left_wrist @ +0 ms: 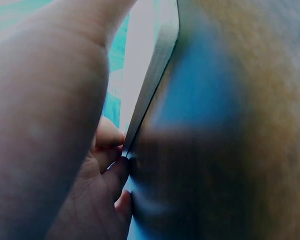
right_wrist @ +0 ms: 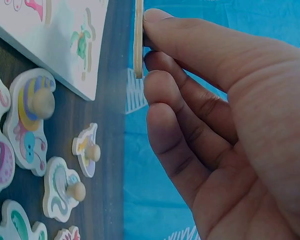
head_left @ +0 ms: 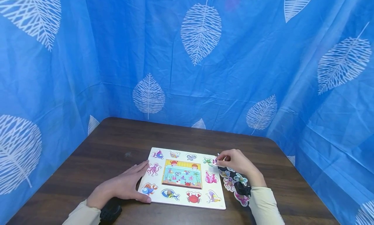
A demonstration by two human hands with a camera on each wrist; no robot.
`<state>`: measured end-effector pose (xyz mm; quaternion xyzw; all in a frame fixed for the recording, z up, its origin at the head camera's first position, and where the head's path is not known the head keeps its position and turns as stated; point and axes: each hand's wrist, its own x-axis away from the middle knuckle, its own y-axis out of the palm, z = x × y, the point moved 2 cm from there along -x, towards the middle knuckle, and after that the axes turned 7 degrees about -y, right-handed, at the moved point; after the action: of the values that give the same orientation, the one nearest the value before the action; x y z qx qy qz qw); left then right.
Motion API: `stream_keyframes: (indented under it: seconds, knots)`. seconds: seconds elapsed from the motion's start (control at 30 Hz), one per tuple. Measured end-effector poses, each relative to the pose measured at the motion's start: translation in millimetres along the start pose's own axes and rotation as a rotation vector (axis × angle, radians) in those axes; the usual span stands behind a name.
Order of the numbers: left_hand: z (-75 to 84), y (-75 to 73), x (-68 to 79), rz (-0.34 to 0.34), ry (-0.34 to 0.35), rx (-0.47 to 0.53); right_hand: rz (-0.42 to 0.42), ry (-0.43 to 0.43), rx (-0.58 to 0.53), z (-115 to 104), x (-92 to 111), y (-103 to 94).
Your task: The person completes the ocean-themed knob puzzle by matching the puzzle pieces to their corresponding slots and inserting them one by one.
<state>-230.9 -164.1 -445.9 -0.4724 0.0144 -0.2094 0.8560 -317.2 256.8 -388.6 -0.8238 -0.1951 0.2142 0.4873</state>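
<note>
A white wooden puzzle board (head_left: 183, 191) with sea-animal pictures around an aquarium scene lies on the table. My left hand (head_left: 125, 184) rests at its near left corner, thumb on the front edge, fingers along the left edge. In the left wrist view, fingertips of the left hand (left_wrist: 105, 175) touch the board's side (left_wrist: 150, 82). My right hand (head_left: 238, 161) pinches a small flat puzzle piece (head_left: 214, 162) over the far right corner, near the green turtle picture (head_left: 207, 160). The right wrist view shows that piece (right_wrist: 138, 45) edge-on, hiding its picture.
Several loose knobbed pieces lie right of the board, partly under my right arm. Among them are a striped bee-like piece (right_wrist: 27, 107) and a grey-green curled one (right_wrist: 60, 187). Dark wrist devices (head_left: 242, 188) sit by both sleeves. Blue leaf-print cloth (head_left: 175, 88) hangs behind the table.
</note>
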Motion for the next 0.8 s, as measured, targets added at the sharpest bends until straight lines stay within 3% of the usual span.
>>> stream_keyframes:
  seconds: [0.8]
  knots:
    - [1.5, -0.8, 1.5, 0.006, -0.004, 0.009, -0.009, -0.016, -0.015, -23, -17, 14.2]
